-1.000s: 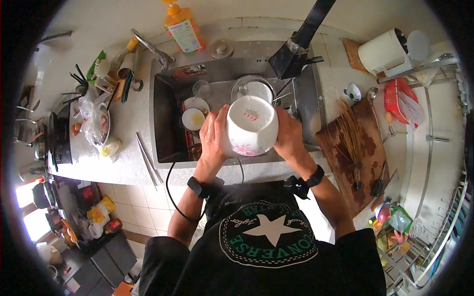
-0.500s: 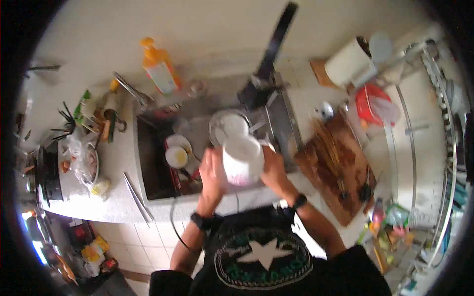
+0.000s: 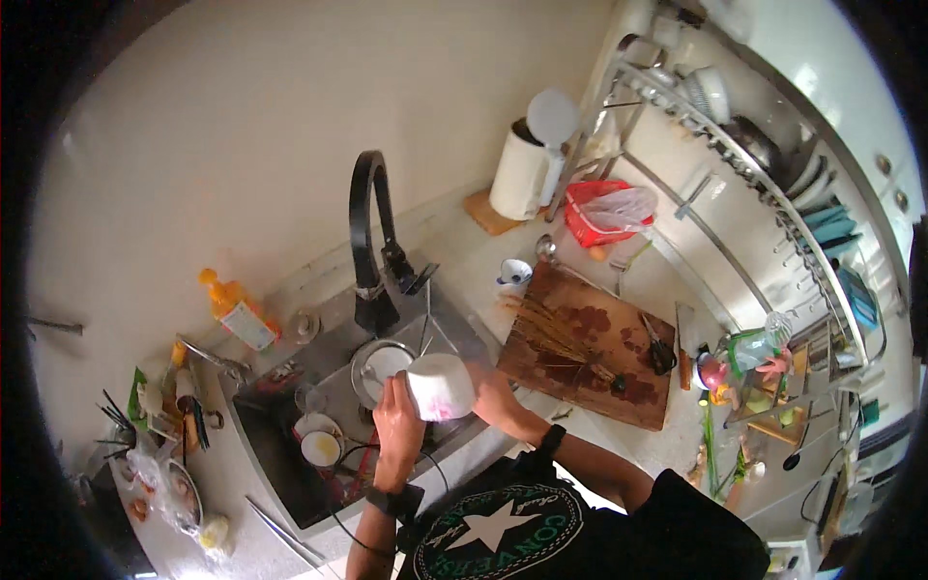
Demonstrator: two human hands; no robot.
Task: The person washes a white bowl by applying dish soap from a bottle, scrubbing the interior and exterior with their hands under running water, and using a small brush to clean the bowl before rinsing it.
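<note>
1. Closest to us, the bare left hand (image 3: 396, 418) curls its fingers around the left side of a white, rounded, ceramic-looking bowl (image 3: 441, 387). From the other side comes the bare right hand (image 3: 493, 396), badly blurred; we read both as gripping the bowl between them, though the right fingertips we can't make out.
2. And where is that bowl? Up in the air, over the near side of a grey, rectangular metal sink (image 3: 454, 314).
3. Handling now! We judge it stiff, moderately heavy for one hand, fragile if knocked, and slippery should the glaze be wet. Opposite sides of the wall look like the sound hold, palms flat and fingers wrapped.
4. What a looker: smooth white all round, a smudge of pink pattern low on the side facing us. The bowl's opening we can't see.
5. Just beyond, within the sink, we spot a shiny, round metal basin (image 3: 357, 365) and, to its left, a small white dish with a yellow middle (image 3: 321, 448). Above them arches a black, hooked faucet (image 3: 363, 232).
6. Off right lies a brown, rectangular wooden board (image 3: 643, 391); farther still, a red plastic basket (image 3: 578, 208) below a silvery metal rack (image 3: 752, 159).
</note>
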